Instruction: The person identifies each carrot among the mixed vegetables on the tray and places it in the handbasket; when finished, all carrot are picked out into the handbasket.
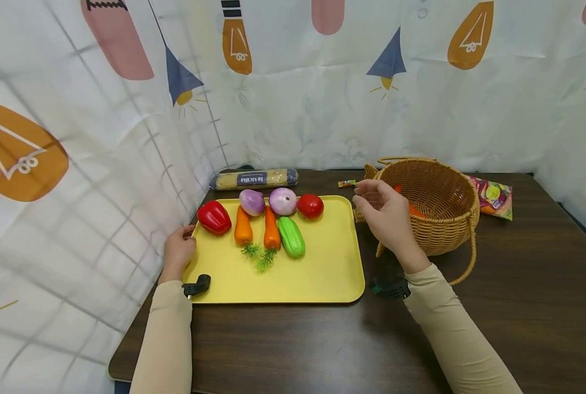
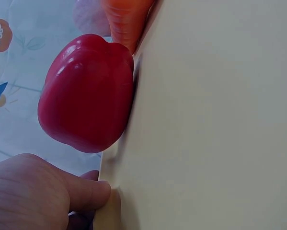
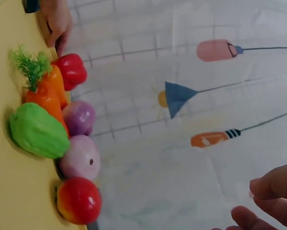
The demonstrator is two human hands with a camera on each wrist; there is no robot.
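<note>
My left hand (image 1: pixel 178 254) grips the left rim of a yellow tray (image 1: pixel 327 273); in the left wrist view its thumb (image 2: pixel 93 193) presses on the rim beside a red bell pepper (image 2: pixel 88 96). Along the tray's far side lie two purple onions (image 1: pixel 283 201) and a red tomato (image 1: pixel 310 206). Two carrots (image 1: pixel 271 230) with leafy tops and a green cucumber-like vegetable (image 1: pixel 291 237) sit nearer the middle. My right hand (image 1: pixel 389 219) hovers between tray and wicker basket (image 1: pixel 436 235), fingers loosely bent, nothing visible in them. Orange pieces (image 1: pixel 415 210) show inside the basket.
Behind the tray lies a pack of pasta (image 1: pixel 253 179), with a small bright wrapper (image 1: pixel 346 183) to its right. A colourful snack bag (image 1: pixel 494 197) rests beyond the basket. Patterned curtain (image 1: pixel 298 109) closes off the table's back and left side.
</note>
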